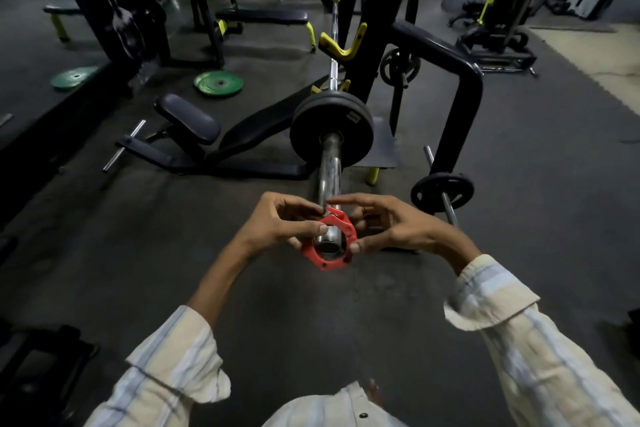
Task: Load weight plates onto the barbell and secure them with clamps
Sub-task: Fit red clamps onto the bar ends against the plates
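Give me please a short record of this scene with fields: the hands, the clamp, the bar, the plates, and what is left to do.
left hand: left hand pinches the red clamp with its fingers
right hand: right hand holds the clamp's other side
clamp: ringed around the near tip of the barbell sleeve, far from the plates
plates: black plates already on the sleeve
loose plates: green plates lying on the floor
remaining: likely slide the clamp up against the plates and lock it

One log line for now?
both hands hold red plastic clamp | at chrome barbell sleeve end | black plates loaded
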